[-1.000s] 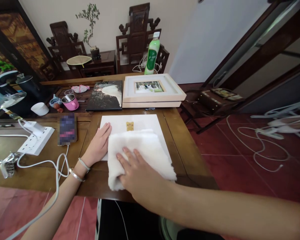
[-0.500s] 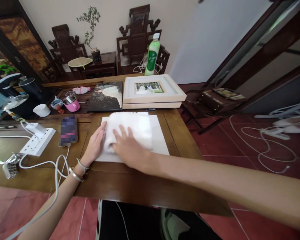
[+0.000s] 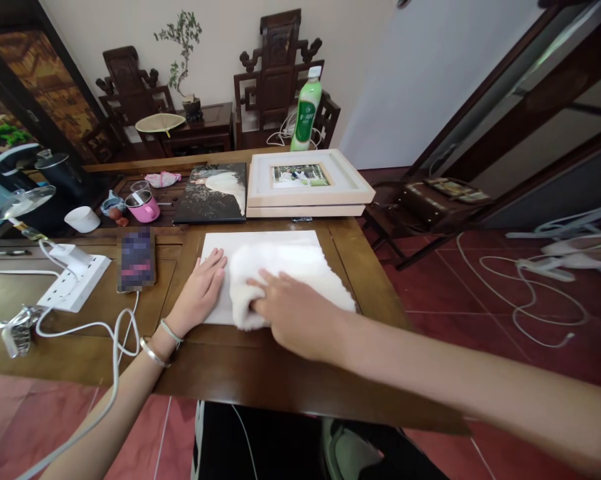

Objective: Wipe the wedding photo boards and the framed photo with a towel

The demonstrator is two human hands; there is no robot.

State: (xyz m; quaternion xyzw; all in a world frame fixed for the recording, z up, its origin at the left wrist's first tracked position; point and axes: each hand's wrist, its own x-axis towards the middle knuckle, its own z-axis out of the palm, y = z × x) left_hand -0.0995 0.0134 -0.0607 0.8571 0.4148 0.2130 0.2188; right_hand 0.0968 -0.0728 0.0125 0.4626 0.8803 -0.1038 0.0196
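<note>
One white fluffy cloth (image 3: 300, 263) is gripped near its left end by the right hand (image 3: 297, 312), with the thumb tucked into a fold; most of the cloth is spread beyond and to the right of the fingers. Beneath it, a white board (image 3: 235, 240) is partly covered on the wooden surface (image 3: 280, 377). The board's left edge is touched by the left hand (image 3: 200, 290), opened flat. Farther off, a pale frame (image 3: 310, 201) is set beside a dark picture (image 3: 205, 201), with a green bottle (image 3: 305, 123) seen behind.

cloth (image 3: 290, 260) hides pt of white board (image 3: 223, 305), phone scrn (image 3: 136, 260) blurred.
</note>
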